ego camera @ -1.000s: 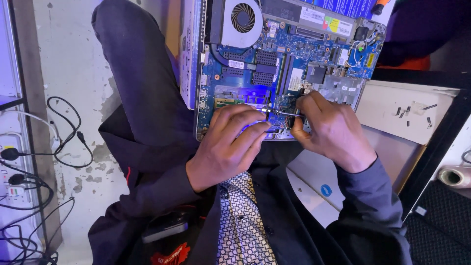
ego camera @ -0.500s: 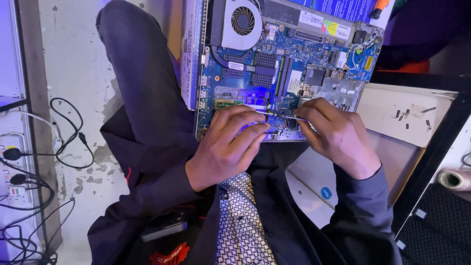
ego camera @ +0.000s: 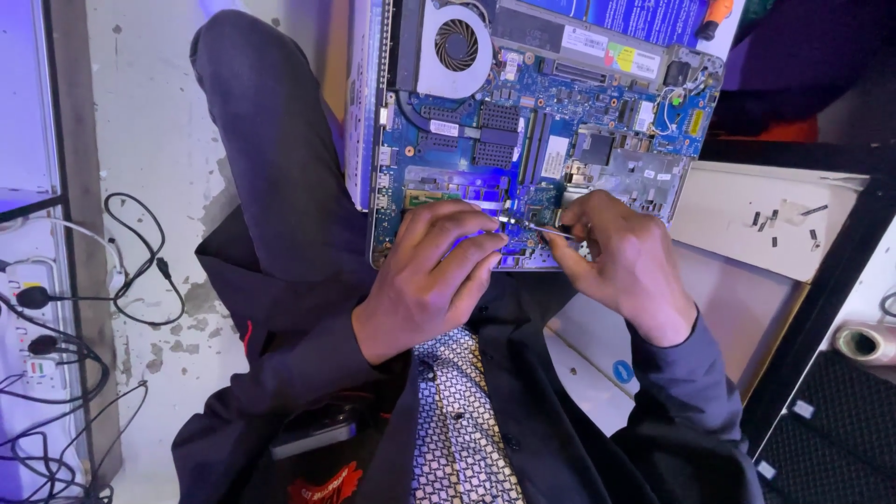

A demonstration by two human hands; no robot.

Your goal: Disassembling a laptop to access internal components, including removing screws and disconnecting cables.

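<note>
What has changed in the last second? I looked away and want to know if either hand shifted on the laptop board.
Little changed. The right hand drew slightly back toward the body along the board's near edge, keeping its pinch on the thin metal tool. The left hand stayed put, fingers spread on the blue circuit board beside the tool's tip. The fan and the loose screws on the white surface lie as before.

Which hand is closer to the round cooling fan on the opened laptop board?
Left. The left hand rests below the fan, slightly to its left; the right hand lies further off, lower and to the right.
</note>
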